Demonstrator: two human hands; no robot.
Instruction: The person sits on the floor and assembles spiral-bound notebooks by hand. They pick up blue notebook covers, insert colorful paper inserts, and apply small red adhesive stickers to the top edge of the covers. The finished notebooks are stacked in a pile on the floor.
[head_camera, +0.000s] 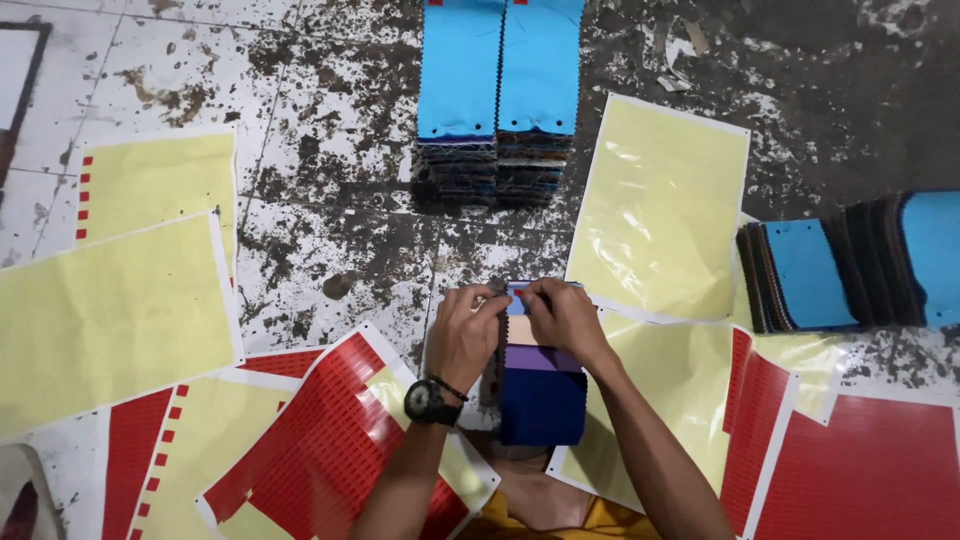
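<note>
Both hands low in the centre of the frame: left hand and right hand with fingers pinched on a small stack of fabric swatches. Below, stained tiled floor with yellow sheets around.

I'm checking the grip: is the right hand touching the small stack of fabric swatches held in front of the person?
Touching. The head view shows the right hand with its fingers pressed on the top edge of the fabric swatch stack.

Head camera, steeply downward, near floor
</note>
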